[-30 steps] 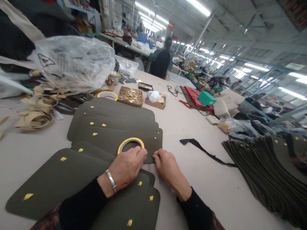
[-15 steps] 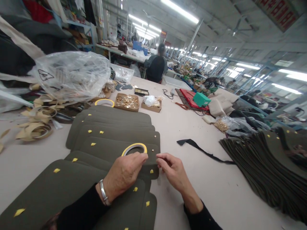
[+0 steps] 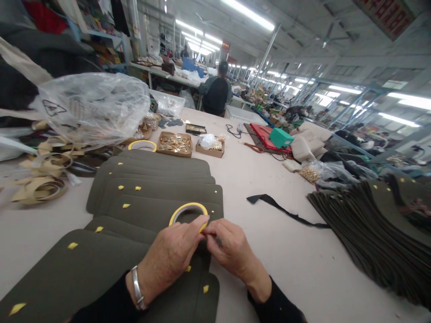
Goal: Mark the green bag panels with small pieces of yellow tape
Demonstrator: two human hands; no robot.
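Observation:
My left hand (image 3: 170, 253), with a metal bracelet at the wrist, grips a roll of yellow tape (image 3: 188, 206) that stands tilted above the table. The thumb and fingers of my right hand (image 3: 234, 249) are pinched together at the near right edge of the roll, touching my left fingertips. The tape end between them is mostly hidden. Beneath both hands lie overlapping dark olive panels (image 3: 111, 260) with rounded corners. Small yellow tape pieces (image 3: 72, 246) are stuck on them, and small metal studs (image 3: 213, 212) show near the right edges of two panels.
Behind the panels are another tape roll (image 3: 142, 146), a box of gold metal parts (image 3: 175, 144) and a smaller box (image 3: 210, 148). A black strip (image 3: 286, 211) lies rightward, before a fanned panel stack (image 3: 363, 242). Plastic bagging (image 3: 94, 107) fills the left. A person (image 3: 217, 92) sits beyond.
My right hand has moved left, from apart to meeting my left hand at the tape roll's edge. My left hand keeps hold of the roll. The view has shifted slightly.

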